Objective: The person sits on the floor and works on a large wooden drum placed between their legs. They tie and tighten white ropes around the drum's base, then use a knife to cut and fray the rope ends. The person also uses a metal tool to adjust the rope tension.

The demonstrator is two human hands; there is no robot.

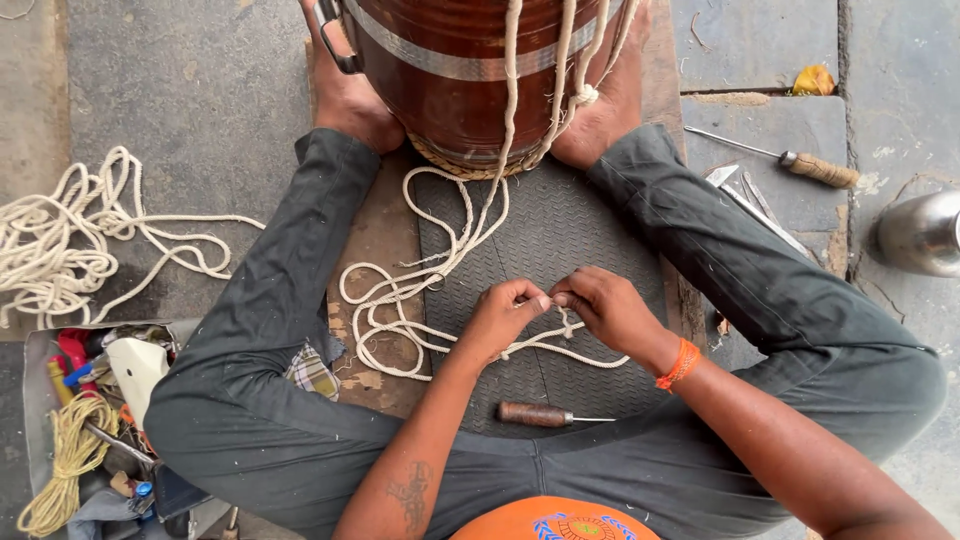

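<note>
I sit cross-legged on a dark rubber mat (pixel 570 220), looking down at my hands. My left hand (pixel 503 315) and my right hand (pixel 608 305) meet fingertip to fingertip, both pinching a white cotton rope (pixel 440 265). The rope loops over the mat and runs up the side of a brown wooden drum (pixel 450 70) with a metal band, held between my bare feet. An awl with a wooden handle (pixel 540 414) lies on the mat just below my hands. An orange band circles my right wrist.
A pile of white rope (pixel 70 240) lies on the stone floor at left. A metal tray (pixel 35 390) with tools and yellow cord sits lower left. At right lie a wooden-handled spike (pixel 815 168), some metal blades (pixel 750 195) and a steel pot (pixel 922 232).
</note>
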